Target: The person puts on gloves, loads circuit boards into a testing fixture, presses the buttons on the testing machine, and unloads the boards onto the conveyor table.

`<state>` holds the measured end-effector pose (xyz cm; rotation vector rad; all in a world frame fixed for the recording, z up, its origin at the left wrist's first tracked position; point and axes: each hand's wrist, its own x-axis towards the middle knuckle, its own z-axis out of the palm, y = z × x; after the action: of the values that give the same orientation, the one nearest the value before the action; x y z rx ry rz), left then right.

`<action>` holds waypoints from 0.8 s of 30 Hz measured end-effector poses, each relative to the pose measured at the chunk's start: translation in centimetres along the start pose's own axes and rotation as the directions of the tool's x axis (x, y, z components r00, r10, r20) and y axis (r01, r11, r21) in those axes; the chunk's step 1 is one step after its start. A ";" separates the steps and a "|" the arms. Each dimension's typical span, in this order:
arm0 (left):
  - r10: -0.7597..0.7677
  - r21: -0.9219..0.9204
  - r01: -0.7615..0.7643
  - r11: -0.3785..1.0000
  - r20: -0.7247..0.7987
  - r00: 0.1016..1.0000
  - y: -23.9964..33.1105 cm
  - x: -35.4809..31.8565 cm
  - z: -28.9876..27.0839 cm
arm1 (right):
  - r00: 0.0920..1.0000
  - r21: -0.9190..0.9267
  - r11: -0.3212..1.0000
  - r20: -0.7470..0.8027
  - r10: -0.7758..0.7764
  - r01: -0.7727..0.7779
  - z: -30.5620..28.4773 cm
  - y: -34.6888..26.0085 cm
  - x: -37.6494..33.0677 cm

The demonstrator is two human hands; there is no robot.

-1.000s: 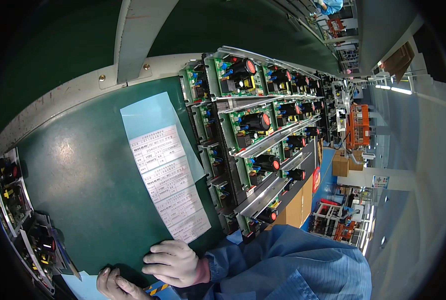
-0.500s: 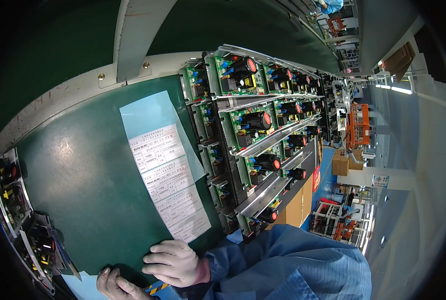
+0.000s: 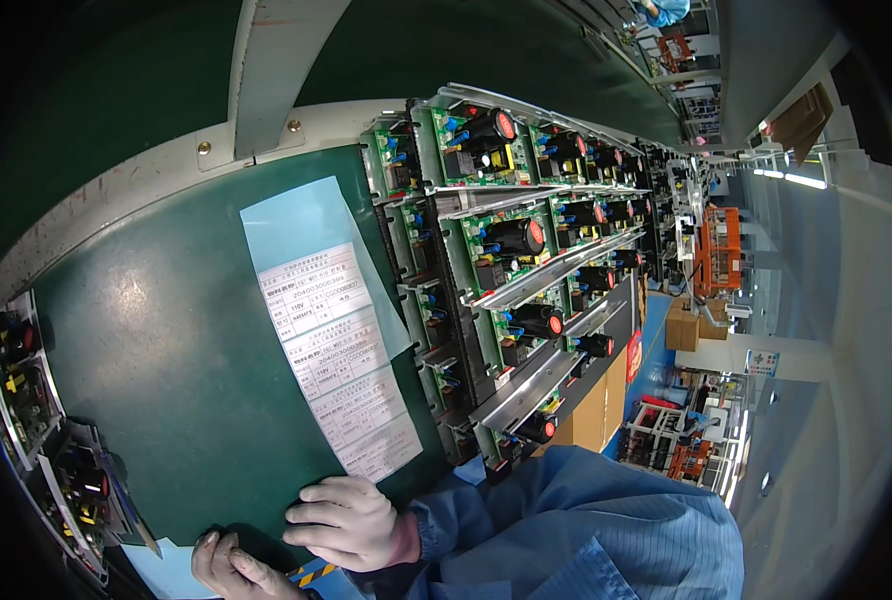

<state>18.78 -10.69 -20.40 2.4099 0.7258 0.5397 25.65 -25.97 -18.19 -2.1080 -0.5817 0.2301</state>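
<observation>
A long strip of white printed labels (image 3: 341,360) on pale blue backing lies on the green mat (image 3: 166,370). My right hand (image 3: 346,520), in a blue sleeve, rests palm down on the mat just below the strip's near end, fingers slightly apart, holding nothing. My left hand (image 3: 228,568) sits at the bottom edge beside it, fingers bent over the mat's edge, next to a pale blue sheet (image 3: 166,565) and yellow-black striped tape (image 3: 311,577). The picture's edge cuts off most of that hand.
Rows of green circuit boards (image 3: 506,240) with black capacitors stand in metal rails right of the mat. More boards in trays (image 3: 26,380) lie at the left. A grey metal beam (image 3: 266,70) runs above. Cardboard boxes (image 3: 681,325) and orange racks stand further right.
</observation>
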 end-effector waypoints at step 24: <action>0.056 -0.018 -0.056 0.998 0.008 0.998 -0.2 0.4 -0.1 | 0.998 -0.028 0.999 0.063 -0.020 0.022 -0.1 0.1 -0.4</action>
<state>18.99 -10.26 -20.36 2.4211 0.6488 0.5559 25.39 -26.23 -18.24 -2.1273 -0.6475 0.2781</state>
